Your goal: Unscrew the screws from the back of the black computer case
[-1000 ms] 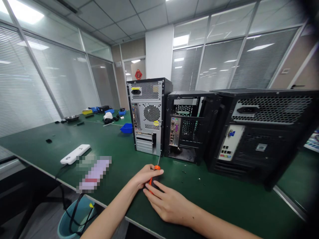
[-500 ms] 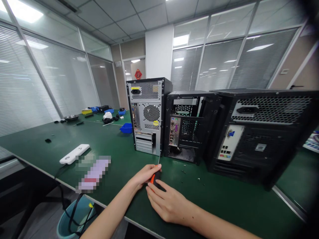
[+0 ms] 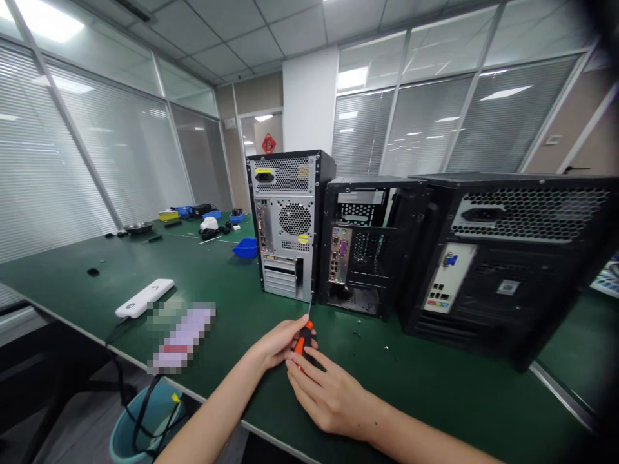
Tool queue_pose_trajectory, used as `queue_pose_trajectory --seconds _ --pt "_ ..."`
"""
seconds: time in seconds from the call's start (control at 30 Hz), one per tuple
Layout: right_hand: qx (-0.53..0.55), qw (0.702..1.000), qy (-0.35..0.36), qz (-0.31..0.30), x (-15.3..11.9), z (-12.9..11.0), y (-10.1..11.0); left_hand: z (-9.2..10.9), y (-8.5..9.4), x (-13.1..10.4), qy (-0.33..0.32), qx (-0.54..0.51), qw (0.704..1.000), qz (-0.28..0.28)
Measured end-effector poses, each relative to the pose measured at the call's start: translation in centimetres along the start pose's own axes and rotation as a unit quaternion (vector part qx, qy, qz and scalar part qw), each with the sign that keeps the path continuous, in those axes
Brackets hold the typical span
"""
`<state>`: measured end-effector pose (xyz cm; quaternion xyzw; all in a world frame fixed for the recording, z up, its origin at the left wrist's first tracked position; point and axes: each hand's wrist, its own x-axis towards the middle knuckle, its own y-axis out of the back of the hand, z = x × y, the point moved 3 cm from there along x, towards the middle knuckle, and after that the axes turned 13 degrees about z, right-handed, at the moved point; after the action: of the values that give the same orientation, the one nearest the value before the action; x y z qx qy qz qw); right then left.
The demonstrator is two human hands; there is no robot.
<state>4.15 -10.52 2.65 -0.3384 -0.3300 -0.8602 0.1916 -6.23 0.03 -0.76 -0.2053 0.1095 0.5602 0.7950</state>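
Observation:
Both hands are closed on a screwdriver [image 3: 304,341] with a red and black handle. My left hand [image 3: 282,341] grips it near the front of the handle, and my right hand [image 3: 326,390] pinches its rear end. The shaft points away from me, its tip at the lower right corner of a silver-backed computer case [image 3: 280,225]. Whether the tip sits in a screw there is too small to tell. Beside this case stands a black computer case [image 3: 360,251] with an open upper back. Several small loose screws [image 3: 356,333] lie on the table right of my hands.
A larger black computer case [image 3: 503,264] stands at the right of the green table [image 3: 217,348]. To the left lie a white power strip [image 3: 145,298] and a pixelated purple item [image 3: 184,338]. A blue tray [image 3: 245,249] is behind; a teal bin [image 3: 128,428] stands below the edge.
The screwdriver handle has turned, showing more red. My left fingers have shifted slightly around it. The right hand stays at the handle's end, and the cases stand where they were.

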Motion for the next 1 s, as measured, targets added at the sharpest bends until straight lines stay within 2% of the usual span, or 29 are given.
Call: queue_pose_trajectory --seconds 0.13,0.43,0.77,1.0 --pt "0.003 1.0 -0.011 0.009 -0.18 -0.05 -0.17 -0.13 0.03 0.11 0.033 -0.049 0.998 -0.036" --pt "-0.003 1.0 -0.018 0.018 -0.45 -0.05 -0.15 -0.11 -0.09 -0.2 0.063 -0.075 0.993 -0.07" --pt "-0.015 0.998 -0.048 0.036 0.05 0.29 0.19 0.25 -0.04 -0.53 0.072 -0.06 0.995 -0.043" --pt "-0.019 0.998 -0.053 0.04 0.18 0.38 0.26 0.2 -0.15 -0.6 0.075 -0.086 0.991 -0.062"
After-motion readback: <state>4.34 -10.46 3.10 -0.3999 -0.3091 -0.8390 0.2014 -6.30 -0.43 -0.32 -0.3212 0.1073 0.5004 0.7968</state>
